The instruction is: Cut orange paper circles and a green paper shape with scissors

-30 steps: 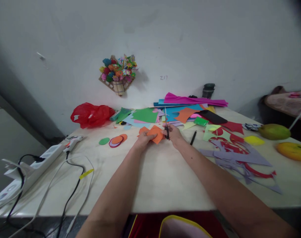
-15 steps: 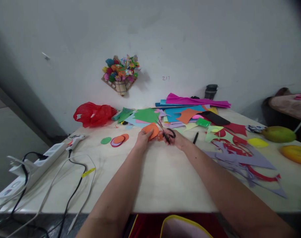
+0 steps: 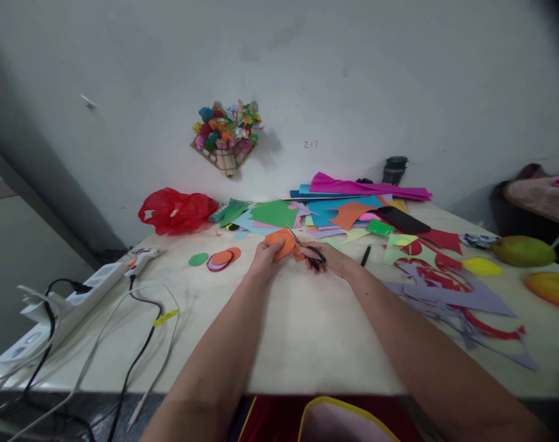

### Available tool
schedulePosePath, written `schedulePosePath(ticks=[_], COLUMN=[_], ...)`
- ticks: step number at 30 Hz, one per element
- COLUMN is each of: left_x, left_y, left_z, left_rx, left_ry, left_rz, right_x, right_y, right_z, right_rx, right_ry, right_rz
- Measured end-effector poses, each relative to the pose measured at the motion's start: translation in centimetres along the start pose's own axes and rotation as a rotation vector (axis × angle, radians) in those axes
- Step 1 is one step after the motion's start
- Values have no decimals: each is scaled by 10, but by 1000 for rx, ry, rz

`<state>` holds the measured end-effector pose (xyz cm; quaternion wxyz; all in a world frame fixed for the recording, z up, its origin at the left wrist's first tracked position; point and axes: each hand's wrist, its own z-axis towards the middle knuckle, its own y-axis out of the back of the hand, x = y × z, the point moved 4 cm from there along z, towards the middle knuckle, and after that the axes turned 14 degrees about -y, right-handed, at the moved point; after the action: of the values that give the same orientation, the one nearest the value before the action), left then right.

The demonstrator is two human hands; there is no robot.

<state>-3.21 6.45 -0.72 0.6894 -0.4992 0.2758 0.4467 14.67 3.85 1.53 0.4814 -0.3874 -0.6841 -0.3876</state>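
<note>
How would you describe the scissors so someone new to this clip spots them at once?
On the pale table, find the two bare hands. The right hand holds the scissors, blades slanting up and left at the edge of the orange paper in the left hand. Black handles and thin metal blades set them apart from the coloured paper around.

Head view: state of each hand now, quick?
Left hand: closed, pinching an orange paper piece, thumb on top.
Right hand: closed, holding the black-handled scissors.
</note>
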Motion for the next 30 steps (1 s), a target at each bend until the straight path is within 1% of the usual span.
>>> schedulePosePath(ticks=[4,12,16,23,30], left_x=[1,5,4,4,4], left_y=[2,6,6,7,5], left_z=[1,2,2,2,3], left_rx=[7,8,9,-19,45], left_ry=[6,76,77,53,47], left_rz=[-28,-33,-51,-69,-77], right_x=[-1,-2,-2,-5,-7], right_y=[-1,-1,-2,-4,-1], right_z=[1,2,3,6,7], right_rx=[-15,-33,-37,-30,-9], right_ry=[-5,17,31,13,35], right_rz=[-4,1,9,24,-11])
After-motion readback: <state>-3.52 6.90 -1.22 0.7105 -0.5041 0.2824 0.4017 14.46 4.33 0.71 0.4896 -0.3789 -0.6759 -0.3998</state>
